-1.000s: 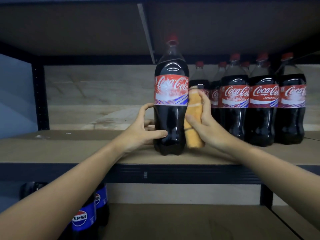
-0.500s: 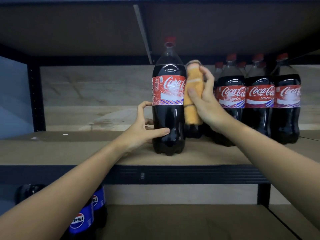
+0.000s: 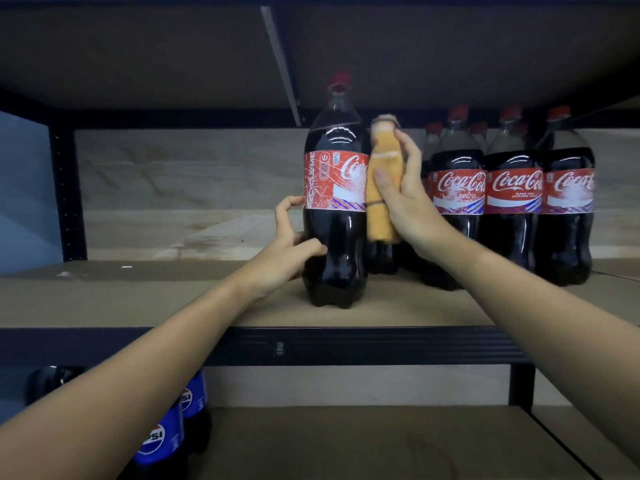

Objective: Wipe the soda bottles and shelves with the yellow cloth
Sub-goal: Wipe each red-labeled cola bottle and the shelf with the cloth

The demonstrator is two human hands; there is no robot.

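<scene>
So we've got one big cola bottle [image 3: 335, 209] pulled out from the group, standing upright near the front of the middle shelf [image 3: 173, 299]. The rest of the cola bottles [image 3: 512, 199] sit in a cluster just to its right, further back.

Handling-wise, we'd guess this bottle is heavy, since it looks full nearly to the neck, and smooth plastic like that tends to be slick (the scuffed label probably gives a bit more grip than the bare parts). It's tall, so it could tip if we shove it up high. We'd hold it low on the body, below the label, where it's steadiest.

That's pretty much what our left hand [image 3: 287, 247] is doing: thumb across the front of the lower body, index finger up by the label's bottom edge, fingers curled loosely round the left side. More of a steadying hold than a hard squeeze.

Our right hand [image 3: 405, 202] is wrapped around the yellow cloth [image 3: 382, 188], which is bunched into a long soft roll. Thumb in front, fingers behind, cloth pressed against the bottle's right side from shoulder down past the label.

Some blue-label bottles [image 3: 159, 441] sit on the shelf below, not wiped yet as far as we can tell.
</scene>
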